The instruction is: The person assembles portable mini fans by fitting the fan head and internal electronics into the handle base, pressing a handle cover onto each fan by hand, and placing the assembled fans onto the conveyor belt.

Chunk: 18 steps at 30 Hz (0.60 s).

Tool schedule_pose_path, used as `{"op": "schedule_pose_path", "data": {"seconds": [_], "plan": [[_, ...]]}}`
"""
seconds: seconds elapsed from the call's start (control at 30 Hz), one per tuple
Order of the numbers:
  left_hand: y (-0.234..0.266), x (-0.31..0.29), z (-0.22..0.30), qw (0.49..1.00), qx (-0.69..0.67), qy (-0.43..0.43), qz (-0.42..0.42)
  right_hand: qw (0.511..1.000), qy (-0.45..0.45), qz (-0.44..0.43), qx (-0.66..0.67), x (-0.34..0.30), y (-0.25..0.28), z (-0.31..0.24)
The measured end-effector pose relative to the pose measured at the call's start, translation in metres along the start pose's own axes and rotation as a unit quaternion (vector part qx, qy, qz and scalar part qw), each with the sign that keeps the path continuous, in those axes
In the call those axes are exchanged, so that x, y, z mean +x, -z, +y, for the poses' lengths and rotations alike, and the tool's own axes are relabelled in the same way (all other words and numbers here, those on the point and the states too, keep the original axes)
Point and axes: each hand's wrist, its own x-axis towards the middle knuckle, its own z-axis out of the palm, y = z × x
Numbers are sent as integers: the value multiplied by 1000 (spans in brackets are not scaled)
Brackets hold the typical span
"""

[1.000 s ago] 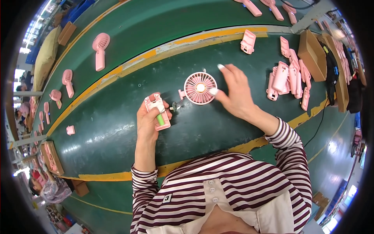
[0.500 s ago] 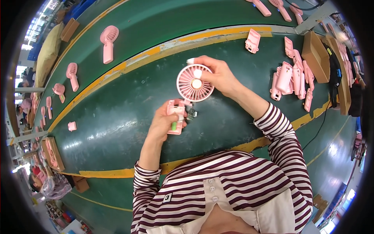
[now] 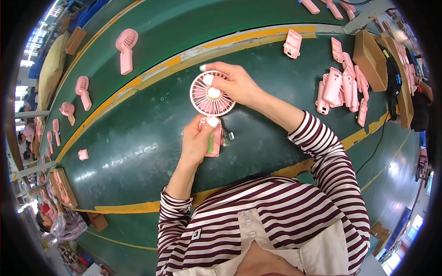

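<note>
My right hand point(image 3: 239, 86) grips the round pink fan head point(image 3: 199, 97) by its rim, thumb across the front grille near the pale centre. Just below, my left hand point(image 3: 195, 140) is closed on an open pink handle shell point(image 3: 215, 151), its thumb pressing at the shell's upper end. The neck of the fan head meets the top of the shell; whether it is seated there I cannot tell. A green strip point(image 3: 211, 143) shows inside the shell. At its right side a small dark circuit board point(image 3: 228, 137) sticks out. White coverings sit on some of my fingertips.
Pink handle shells point(image 3: 332, 87) lie heaped at the right by a cardboard box point(image 3: 370, 60), with one shell point(image 3: 292, 44) apart from them. Beyond the yellow-edged rail, several assembled pink fans point(image 3: 126, 55) lie on the green belt. A small pink part point(image 3: 83, 154) rests at left.
The fan head has moved left, now directly above the shell. My left thumb has shifted up to the shell's top, uncovering more of the green strip.
</note>
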Motion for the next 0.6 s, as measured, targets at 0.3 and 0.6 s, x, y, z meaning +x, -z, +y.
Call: {"op": "schedule_pose_path", "data": {"seconds": [0.3, 0.6], "plan": [[10, 12, -5, 975, -206, 16, 77, 884, 356, 27, -302, -57, -14, -12], [-12, 7, -7, 972, -209, 77, 79, 887, 372, 0, -273, -50, -25, -20]]}}
